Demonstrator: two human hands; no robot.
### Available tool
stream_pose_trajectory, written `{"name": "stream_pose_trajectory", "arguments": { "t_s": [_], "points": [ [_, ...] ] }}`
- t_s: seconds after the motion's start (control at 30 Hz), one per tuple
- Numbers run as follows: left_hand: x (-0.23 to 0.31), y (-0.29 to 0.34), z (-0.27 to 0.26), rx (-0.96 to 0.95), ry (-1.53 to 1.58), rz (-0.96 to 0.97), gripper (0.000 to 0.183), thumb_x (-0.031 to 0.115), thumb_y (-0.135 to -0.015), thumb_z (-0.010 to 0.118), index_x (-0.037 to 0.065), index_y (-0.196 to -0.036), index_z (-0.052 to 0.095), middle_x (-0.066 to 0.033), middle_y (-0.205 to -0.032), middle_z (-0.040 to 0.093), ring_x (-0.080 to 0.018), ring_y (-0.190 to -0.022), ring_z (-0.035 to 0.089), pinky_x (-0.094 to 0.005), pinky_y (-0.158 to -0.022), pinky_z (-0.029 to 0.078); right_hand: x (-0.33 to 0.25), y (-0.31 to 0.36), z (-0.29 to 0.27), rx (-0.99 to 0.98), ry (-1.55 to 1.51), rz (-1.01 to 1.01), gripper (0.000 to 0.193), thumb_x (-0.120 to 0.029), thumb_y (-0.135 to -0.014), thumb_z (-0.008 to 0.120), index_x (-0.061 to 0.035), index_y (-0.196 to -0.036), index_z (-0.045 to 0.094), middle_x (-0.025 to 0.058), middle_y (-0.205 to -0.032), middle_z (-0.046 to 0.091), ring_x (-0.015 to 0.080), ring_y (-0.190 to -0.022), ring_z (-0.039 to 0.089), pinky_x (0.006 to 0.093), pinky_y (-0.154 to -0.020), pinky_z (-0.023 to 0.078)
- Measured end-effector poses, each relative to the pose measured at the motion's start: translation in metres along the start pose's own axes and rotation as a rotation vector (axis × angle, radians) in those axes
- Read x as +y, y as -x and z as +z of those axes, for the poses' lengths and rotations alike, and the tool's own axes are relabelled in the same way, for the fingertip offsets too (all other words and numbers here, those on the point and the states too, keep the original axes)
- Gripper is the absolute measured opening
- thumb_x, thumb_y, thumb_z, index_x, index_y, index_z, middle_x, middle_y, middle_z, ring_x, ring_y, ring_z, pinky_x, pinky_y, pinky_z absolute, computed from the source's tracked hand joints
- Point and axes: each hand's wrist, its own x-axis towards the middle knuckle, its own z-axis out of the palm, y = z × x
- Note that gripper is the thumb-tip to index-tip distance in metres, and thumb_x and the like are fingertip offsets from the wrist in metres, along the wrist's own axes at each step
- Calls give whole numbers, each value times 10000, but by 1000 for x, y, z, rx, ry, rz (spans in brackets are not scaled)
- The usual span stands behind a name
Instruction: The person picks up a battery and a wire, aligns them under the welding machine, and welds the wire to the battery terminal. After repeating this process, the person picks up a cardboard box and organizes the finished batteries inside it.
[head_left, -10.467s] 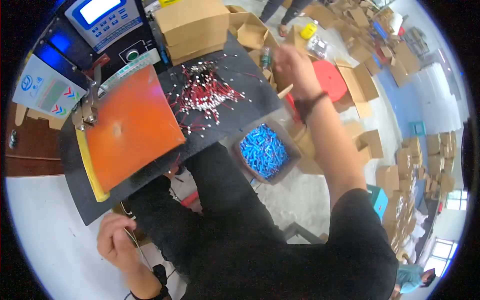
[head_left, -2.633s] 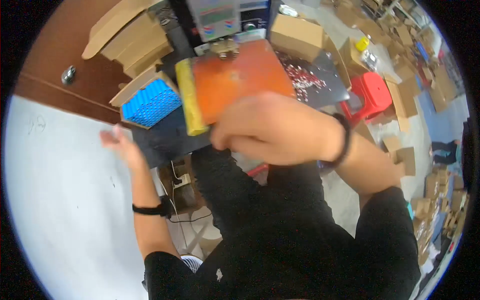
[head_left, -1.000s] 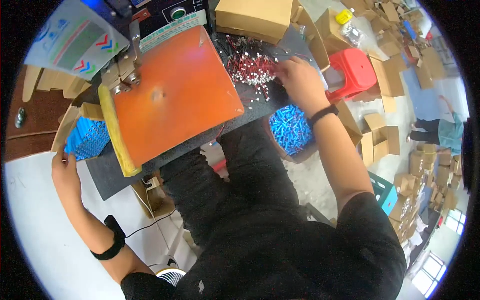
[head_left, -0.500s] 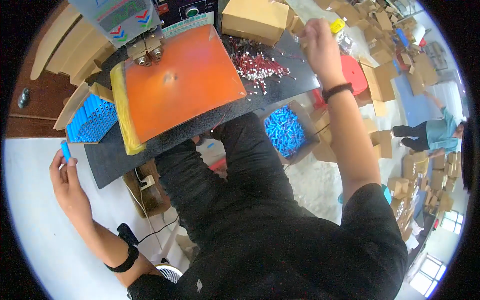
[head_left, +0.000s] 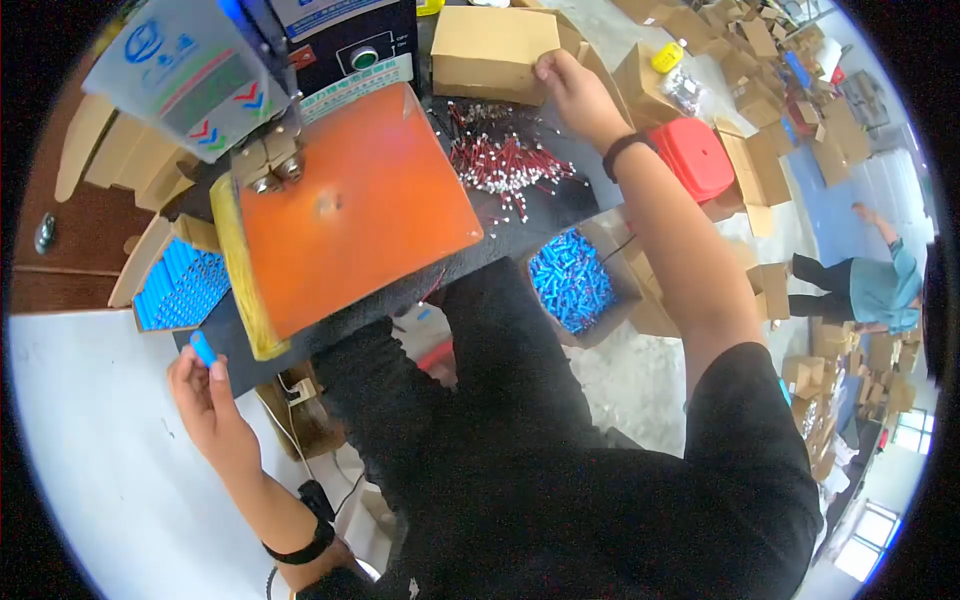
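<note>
Between the fingertips of my left hand [head_left: 207, 400] is a blue cylindrical battery cell [head_left: 203, 349], tilted, just off the near left corner of the black table. My right hand [head_left: 580, 92] reaches to the far side, its fingers closed at the right edge of a cardboard box [head_left: 490, 50]. Beside my left hand stands an open carton of blue cells [head_left: 180, 285], packed in rows. A pile of red and black wire leads with white connectors [head_left: 510, 170] lies in front of the cardboard box.
An orange board [head_left: 350, 220] with a yellow-wrapped edge covers much of the table under a machine's metal head [head_left: 270, 165]. A carton of loose blue cells [head_left: 572, 280] stands below the right edge, near a red stool [head_left: 692, 160]. Another person [head_left: 880, 275] stands far right.
My right hand has come down and left onto the cardboard box's edge. My left hand, still holding the cell, has moved right and toward me. The whole view has shifted slightly.
</note>
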Motion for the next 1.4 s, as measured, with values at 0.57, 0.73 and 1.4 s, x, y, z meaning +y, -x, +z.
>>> {"name": "stream_pose_trajectory", "arguments": {
  "t_s": [0.57,0.73,1.4],
  "points": [
    [15,-11,32,-69,17,183,329,-36,-921,505,6,-1245,466,-150,-1136,529,-218,-981,574,-313,-855,456,-18,-37,-49,-254,-422,182,250,-163,-965,576,-30,-1176,587,81,-1000,688,151,-936,629,296,-847,479],
    [30,2,41,-101,177,202,316,-32,-913,527,11,-1220,466,-188,-1112,564,-233,-964,582,-336,-862,469,-101,18,-81,-212,-560,240,199,-98,-937,602,-5,-1111,626,104,-1000,714,139,-948,645,261,-850,473],
    [37,-66,107,-291,-11,108,257,88,-871,686,9,-1114,661,-41,-985,690,-95,-860,604,-242,-792,476,-201,63,25,-39,-1273,400,140,-60,-919,589,-63,-1058,569,73,-826,640,130,-664,565,232,-604,439]
  ]
}}
